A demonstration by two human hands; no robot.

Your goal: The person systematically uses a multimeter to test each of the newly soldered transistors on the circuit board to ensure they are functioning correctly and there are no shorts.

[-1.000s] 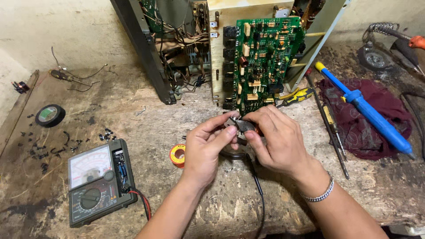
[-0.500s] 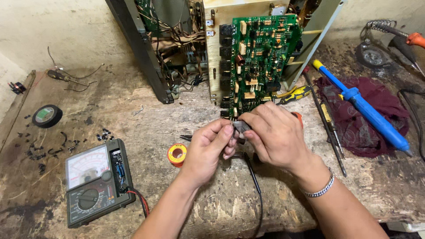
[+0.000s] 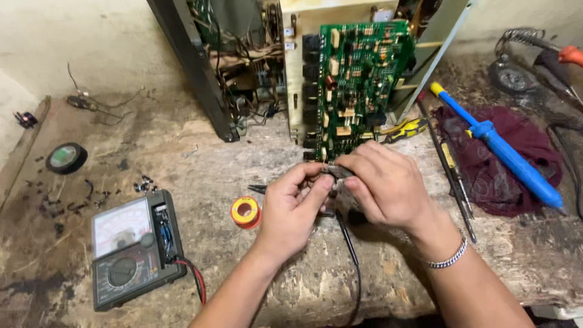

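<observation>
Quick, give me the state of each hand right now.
Left hand: closed, fingertips pinching a small dark part.
Right hand: closed, pinching the same small dark part from the other side.

Electronics repair workshop: worn bench (image 3: pixel 182 158), multimeter (image 3: pixel 133 249), circuit board (image 3: pixel 358 85), soldering iron (image 3: pixel 498 146)

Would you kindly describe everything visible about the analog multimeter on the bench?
The analog multimeter lies flat on the worn wooden bench, at its near left side. It has a dark casing, a pale needle-scale window above a round selector dial, and an open side showing blue parts. Red and black leads leave its lower right corner. Neither hand touches it.
</observation>
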